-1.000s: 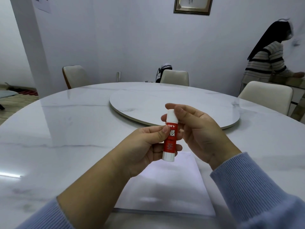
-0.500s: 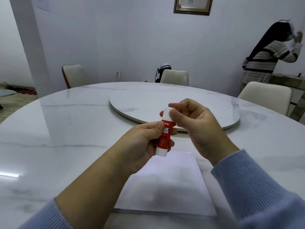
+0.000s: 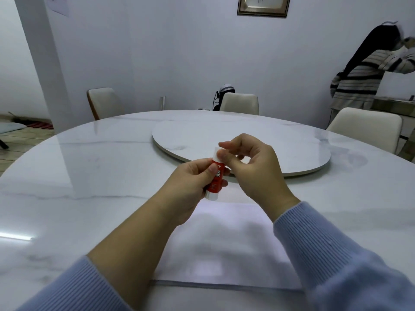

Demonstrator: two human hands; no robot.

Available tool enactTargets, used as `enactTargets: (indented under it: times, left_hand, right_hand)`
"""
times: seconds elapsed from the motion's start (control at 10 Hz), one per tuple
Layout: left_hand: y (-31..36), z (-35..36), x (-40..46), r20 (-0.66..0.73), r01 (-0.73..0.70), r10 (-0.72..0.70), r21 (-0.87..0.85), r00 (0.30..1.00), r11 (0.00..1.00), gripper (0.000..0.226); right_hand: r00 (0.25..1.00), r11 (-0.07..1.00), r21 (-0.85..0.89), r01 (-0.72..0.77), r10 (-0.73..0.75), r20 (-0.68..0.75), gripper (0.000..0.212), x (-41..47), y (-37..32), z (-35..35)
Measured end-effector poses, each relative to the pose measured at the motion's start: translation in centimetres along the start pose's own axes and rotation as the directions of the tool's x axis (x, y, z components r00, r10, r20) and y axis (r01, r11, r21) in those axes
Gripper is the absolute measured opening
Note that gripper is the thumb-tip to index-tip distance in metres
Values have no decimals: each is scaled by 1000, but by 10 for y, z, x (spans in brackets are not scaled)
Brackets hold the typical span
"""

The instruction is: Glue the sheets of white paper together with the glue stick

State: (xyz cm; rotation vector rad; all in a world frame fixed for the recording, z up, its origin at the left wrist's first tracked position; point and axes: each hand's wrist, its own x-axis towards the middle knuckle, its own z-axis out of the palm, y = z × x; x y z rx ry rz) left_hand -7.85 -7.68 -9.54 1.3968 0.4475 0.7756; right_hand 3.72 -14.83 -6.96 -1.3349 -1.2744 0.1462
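A red glue stick (image 3: 215,182) with white ends is held upright above the table, slightly tilted. My left hand (image 3: 190,187) grips its red barrel from the left. My right hand (image 3: 251,167) pinches its white cap at the top between thumb and fingers. Below both hands, a stack of white paper sheets (image 3: 226,248) lies flat on the marble table (image 3: 89,187), near the front edge. My forearms hide part of the sheets.
A round turntable (image 3: 258,140) sits at the table's centre, just beyond my hands. Cream chairs (image 3: 366,129) stand around the far side. A person in a striped sweater (image 3: 368,72) stands at the far right by a counter.
Both hands have lifted the glue stick slightly away from me and tilted it. My right fingers have closed tighter around the white cap. The person at the right has raised an arm.
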Motion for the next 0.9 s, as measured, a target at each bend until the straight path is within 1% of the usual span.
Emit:
enactTargets:
  times: [0.1,0.2,0.3,0.4,0.5,0.6,0.7,0.8,0.9]
  left_hand:
    - [-7,0,7,-45,-61,68,132,997,989,21]
    - [-15,-1,14,-112,-85,106,181,988,980,20]
    - [-22,1,17,-131,-65,93,207,987,976,17]
    - [-27,0,20,-157,-34,69,219,985,975,16]
    - [-31,0,23,-151,-14,50,228,987,974,18]
    - [-36,-1,25,-150,-7,50,274,987,962,23]
    - [-38,-2,26,-146,-14,73,371,987,929,25]
    - [-39,-2,26,-138,-35,105,433,985,901,27]
    - [-37,-1,26,-150,-15,89,433,985,901,32]
  right_hand:
    - [1000,999,-42,24,-24,0,19,-4,14,-3]
    - [998,996,-84,-6,11,59,32,-6,25,-8]
    - [992,992,-123,-29,44,122,39,-7,32,-8]
    - [987,986,-166,-32,57,147,36,-8,34,-8]
    - [985,983,-176,-41,69,156,35,-8,37,-9]
    - [982,982,-180,-51,81,169,41,-10,40,-9]
    - [982,979,-195,-54,87,167,49,-10,42,-11]
    - [991,973,-230,-26,56,122,55,-11,42,-12]
    - [996,967,-247,-63,77,47,56,-11,40,-16]
